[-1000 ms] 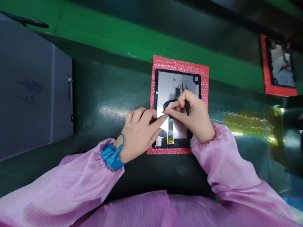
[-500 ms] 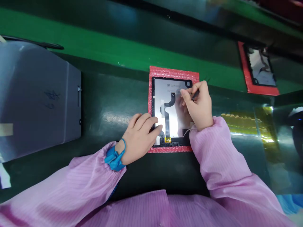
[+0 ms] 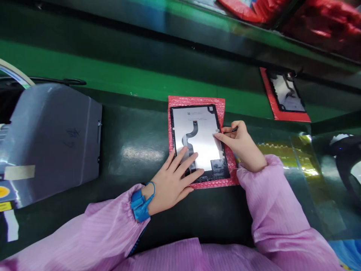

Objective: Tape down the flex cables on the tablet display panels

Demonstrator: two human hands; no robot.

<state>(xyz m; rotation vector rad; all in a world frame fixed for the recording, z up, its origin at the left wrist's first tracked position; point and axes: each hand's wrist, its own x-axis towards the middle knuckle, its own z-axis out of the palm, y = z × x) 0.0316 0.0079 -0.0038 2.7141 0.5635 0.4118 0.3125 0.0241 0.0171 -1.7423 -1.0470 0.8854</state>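
An opened tablet (image 3: 207, 150) lies screen-side down, with a silvery back panel, black frame and printed label lines. A dark curved flex cable (image 3: 191, 133) runs down its middle. Beneath it is a sheet of red bubble wrap (image 3: 194, 100). My left hand (image 3: 172, 180) rests flat and spread across the tablet's lower left, covering the lower cable. At the right edge, the thumb and fingers of my right hand (image 3: 239, 141) are pinched together. Tucked in them is a slim dark tool (image 3: 234, 129), mostly hidden, so its kind is unclear.
Another tablet (image 3: 288, 92) sits on red wrap at the back right. Yellowish film strips (image 3: 278, 152) lie right of my hand. A large grey machine (image 3: 64, 139) occupies the left. Red bags (image 3: 324, 28) show at the top right. A blue wrist strap (image 3: 140, 206) is around my left wrist.
My right hand has come down from the tablet's upper right to its right edge. My left hand has spread further over the tablet's lower part. The camera view has shifted.
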